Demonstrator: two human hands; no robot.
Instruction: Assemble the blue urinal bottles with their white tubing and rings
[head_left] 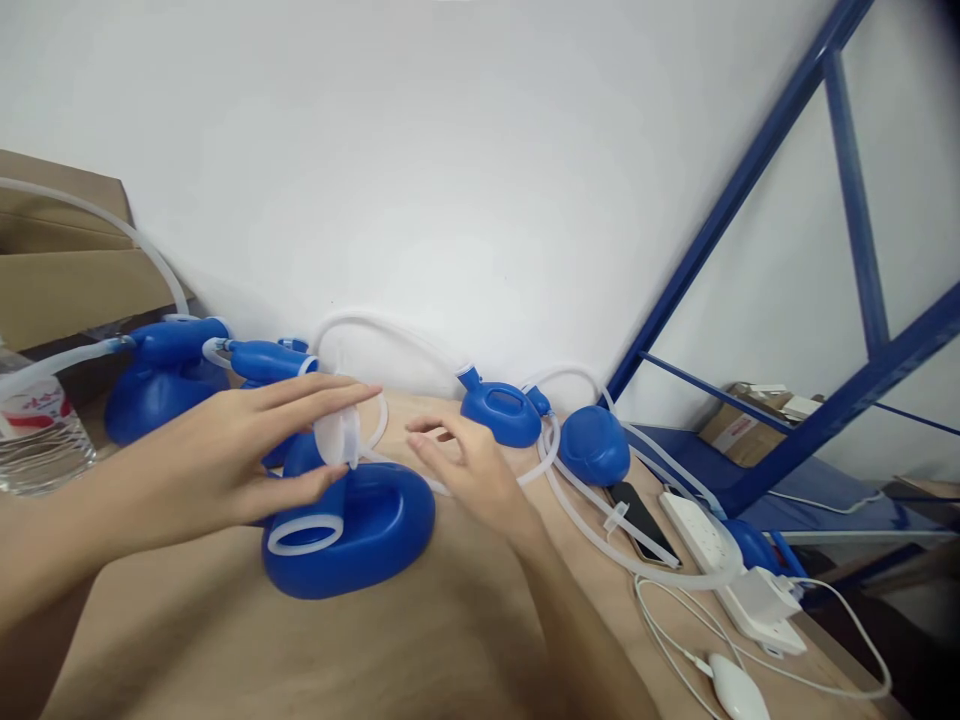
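Observation:
My left hand [247, 445] pinches a translucent white cap [336, 438] between thumb and fingers. Just below it a blue urinal bottle [375, 555] lies on the table, its white-rimmed mouth facing me and its looped handle to the right. The cap is held above the bottle's neck, apart from the mouth. To the right of the cap, my right hand [469, 465] hovers with bent fingers, thumb and forefinger apart, and nothing shows between them.
More blue bottles with pale hoses stand at the left [161, 385] and back [501, 412]. A water bottle [37, 430] and cardboard box [67, 290] are far left. At right lie a phone [641, 520], power strip [701, 535] and cables, beside a blue metal rack [720, 215].

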